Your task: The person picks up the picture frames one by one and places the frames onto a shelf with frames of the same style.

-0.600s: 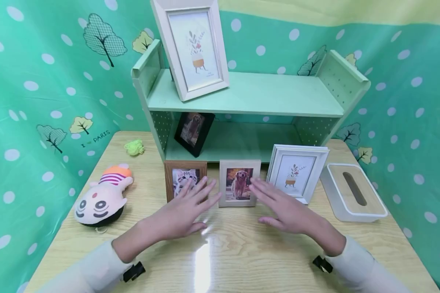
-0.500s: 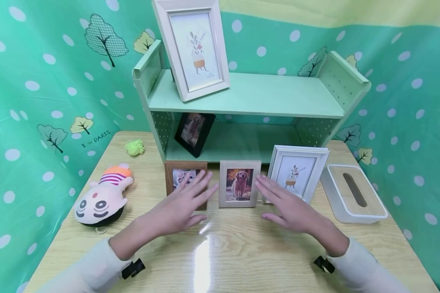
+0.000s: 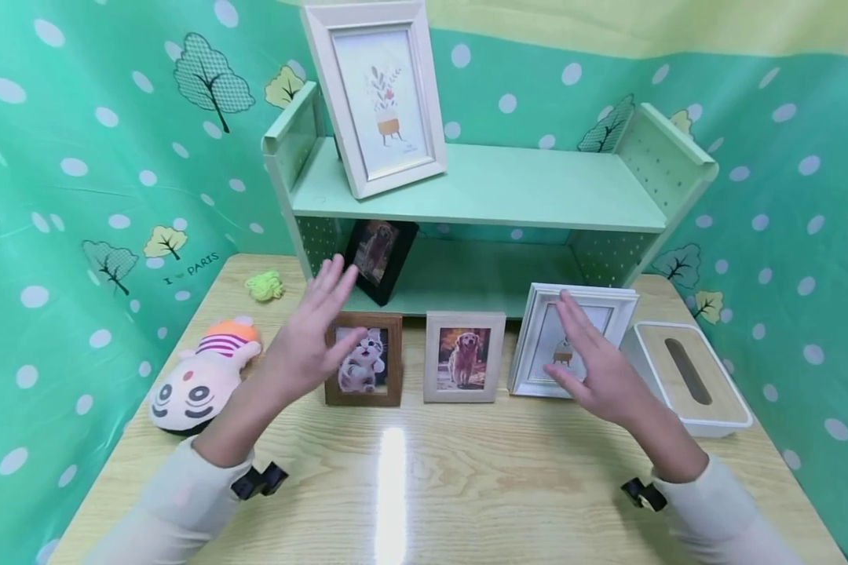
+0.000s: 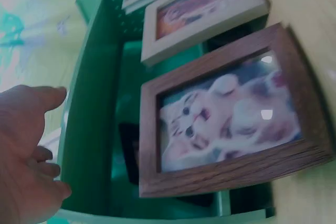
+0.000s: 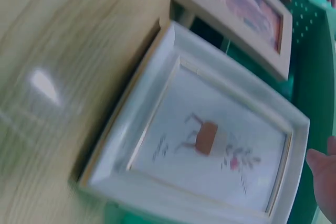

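My left hand (image 3: 305, 345) is raised in front of the brown wooden photo frame (image 3: 363, 399) with a kitten picture, fingers extended and holding nothing. In the head view its fingertips overlap the black photo frame (image 3: 396, 259), which tilts on the lower shelf. My right hand (image 3: 604, 377), also with straight fingers and nothing in it, hovers before the white photo frame (image 3: 526, 345) with a plant print. Between the hands stands a cream photo frame (image 3: 464, 396) showing a dog. The left wrist view shows the brown frame (image 4: 226, 179) close up; the right wrist view shows the white one (image 5: 210, 192).
A green two-tier shelf (image 3: 537, 184) stands behind the row, with a large white photo frame (image 3: 399, 180) on top. Left lie a plush doll (image 3: 198, 384) and a yellow-green crumpled item (image 3: 265, 286). A tissue box (image 3: 721, 392) sits at right.
Both hands have lifted and spread apart, the left going up and left, the right going right. The kitten frame and dog frame are now less covered. The camera view has shifted slightly.
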Demonstrator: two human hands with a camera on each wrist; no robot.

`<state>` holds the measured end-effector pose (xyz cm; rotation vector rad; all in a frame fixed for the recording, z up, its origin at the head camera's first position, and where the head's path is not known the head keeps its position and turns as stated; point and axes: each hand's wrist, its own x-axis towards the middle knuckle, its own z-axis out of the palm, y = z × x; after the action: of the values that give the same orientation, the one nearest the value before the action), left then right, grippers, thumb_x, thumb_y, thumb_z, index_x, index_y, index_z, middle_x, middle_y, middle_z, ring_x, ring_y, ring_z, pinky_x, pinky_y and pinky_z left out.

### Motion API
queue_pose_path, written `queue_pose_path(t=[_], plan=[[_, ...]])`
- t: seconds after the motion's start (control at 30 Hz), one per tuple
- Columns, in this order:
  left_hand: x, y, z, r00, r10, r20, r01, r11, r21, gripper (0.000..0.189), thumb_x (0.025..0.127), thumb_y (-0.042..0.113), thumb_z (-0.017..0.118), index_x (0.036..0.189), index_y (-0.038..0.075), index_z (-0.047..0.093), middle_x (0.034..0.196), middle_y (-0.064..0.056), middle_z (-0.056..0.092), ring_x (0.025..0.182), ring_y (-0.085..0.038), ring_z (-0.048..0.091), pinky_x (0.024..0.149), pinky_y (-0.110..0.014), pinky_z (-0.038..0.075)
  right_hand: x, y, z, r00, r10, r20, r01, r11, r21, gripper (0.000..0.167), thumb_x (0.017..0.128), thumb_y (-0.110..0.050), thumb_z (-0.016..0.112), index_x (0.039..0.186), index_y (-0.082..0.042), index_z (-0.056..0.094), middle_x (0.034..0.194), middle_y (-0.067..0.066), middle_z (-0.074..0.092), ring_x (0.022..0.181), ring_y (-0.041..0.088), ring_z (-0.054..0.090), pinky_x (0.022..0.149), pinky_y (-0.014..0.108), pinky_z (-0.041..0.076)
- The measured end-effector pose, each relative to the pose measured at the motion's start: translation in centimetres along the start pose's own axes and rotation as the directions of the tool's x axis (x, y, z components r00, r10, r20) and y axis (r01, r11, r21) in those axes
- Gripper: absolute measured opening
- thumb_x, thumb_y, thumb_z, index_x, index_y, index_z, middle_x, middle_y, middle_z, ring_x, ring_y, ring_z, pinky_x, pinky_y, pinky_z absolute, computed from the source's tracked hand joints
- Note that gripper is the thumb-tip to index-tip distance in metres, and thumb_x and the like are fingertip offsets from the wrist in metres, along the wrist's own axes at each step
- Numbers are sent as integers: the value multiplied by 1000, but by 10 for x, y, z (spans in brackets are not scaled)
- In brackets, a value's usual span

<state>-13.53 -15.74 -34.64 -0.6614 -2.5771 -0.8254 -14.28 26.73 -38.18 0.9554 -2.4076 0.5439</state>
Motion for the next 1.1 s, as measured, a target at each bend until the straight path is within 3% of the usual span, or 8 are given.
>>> queue_pose_path(t=[0.13, 0.27, 0.4, 0.53, 0.7, 0.8, 1.0, 1.1], plan=[[11, -9, -6, 988, -72, -138, 68, 997, -33, 88, 95, 19, 73, 164, 16, 18, 172, -7, 11, 159, -32, 17, 127, -55, 28, -5, 7, -8, 993, 103, -52, -103, 995, 5, 81, 104, -53, 49, 160, 0, 26, 169, 17, 24, 158, 15, 19, 129, 16, 13], [21, -18, -11, 953, -188, -239, 161, 978, -131, 90, 98, 24, 69, 165, 18, 10, 172, -2, 4, 159, -29, 15, 130, -52, 22, -9, 11, -12, 976, 206, -69, -209, 977, -36, 80, 104, -48, 53, 164, -8, 19, 171, 13, 17, 159, 26, 19, 132, 30, 18], [32, -30, -15, 916, -316, -246, 255, 934, -249, 93, 99, 27, 66, 165, 23, -1, 171, 8, 0, 159, -17, 8, 133, -47, 16, -12, 18, -13, 952, 282, -115, -290, 955, -62, 80, 103, -38, 56, 164, -5, 16, 172, 15, 13, 158, 37, 19, 132, 47, 21], [41, -42, -12, 904, -367, -217, 287, 901, -326, 96, 99, 24, 65, 165, 24, -5, 171, 6, 5, 158, -17, 14, 130, -52, 25, -16, 27, -15, 905, 408, -118, -414, 910, -34, 86, 98, -20, 64, 165, -7, 11, 172, 13, 9, 158, 37, 15, 131, 55, 20], [48, -53, -7, 898, -390, -205, 286, 870, -401, 94, 100, 18, 63, 164, 29, -5, 171, 2, 13, 155, -23, 27, 122, -56, 37, -24, 38, -13, 856, 508, -94, -506, 861, 38, 88, 100, -22, 62, 165, -11, 4, 173, 10, 5, 159, 36, 10, 131, 57, 16], [49, -58, -6, 895, -394, -211, 272, 854, -443, 94, 100, 10, 62, 164, 33, -3, 170, 0, 18, 153, -23, 31, 118, -53, 42, -30, 44, -8, 846, 527, -79, -522, 850, 68, 89, 101, -23, 61, 165, -12, 1, 173, 11, 3, 159, 36, 9, 133, 53, 14], [54, -66, -4, 887, -418, -195, 304, 848, -433, 97, 100, 3, 60, 162, 43, -4, 170, -7, 21, 150, -32, 37, 113, -51, 48, -37, 54, 1, 835, 547, -55, -532, 829, 173, 87, 103, -17, 58, 165, -22, -4, 173, 5, 5, 157, 36, 19, 122, 14, 24], [59, -69, -4, 883, -429, -191, 328, 855, -402, 98, 100, 2, 58, 161, 47, -3, 167, -11, 27, 146, -37, 42, 110, -53, 51, -40, 56, 3, 822, 568, -35, -547, 806, 227, 87, 104, -14, 56, 164, -29, -5, 172, 2, 9, 154, 38, 25, 117, 11, 30]])
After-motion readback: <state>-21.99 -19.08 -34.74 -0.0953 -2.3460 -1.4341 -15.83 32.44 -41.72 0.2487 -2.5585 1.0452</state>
